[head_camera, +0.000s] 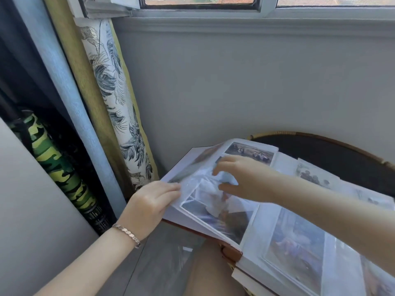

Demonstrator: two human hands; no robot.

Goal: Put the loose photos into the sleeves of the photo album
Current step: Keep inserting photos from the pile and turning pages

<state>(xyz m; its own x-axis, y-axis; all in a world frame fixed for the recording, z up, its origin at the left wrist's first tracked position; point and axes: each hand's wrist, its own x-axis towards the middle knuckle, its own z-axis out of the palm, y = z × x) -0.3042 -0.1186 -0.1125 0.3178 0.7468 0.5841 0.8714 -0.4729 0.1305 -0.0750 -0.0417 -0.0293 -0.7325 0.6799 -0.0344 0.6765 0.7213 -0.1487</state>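
Left hand (pixel 149 207) on photo album (pixel 252 231) page edge

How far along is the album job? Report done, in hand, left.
Done: photos sit in sleeves on both open pages of the album. In hand: left hand grips the left page edge; right hand works at its middle sleeve, blurred. Left: a seemingly loose photo lies beyond the album.

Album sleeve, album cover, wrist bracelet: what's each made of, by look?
Sleeve: thin clear plastic film with a glossy finish. It shows white glare, and the photo shows through it.
Cover: brown with a slight sheen, probably leather or leatherette. It is too blurred to tell which.
Bracelet: looks like polished metal in a rose-gold tone. Its faceted links catch the light.
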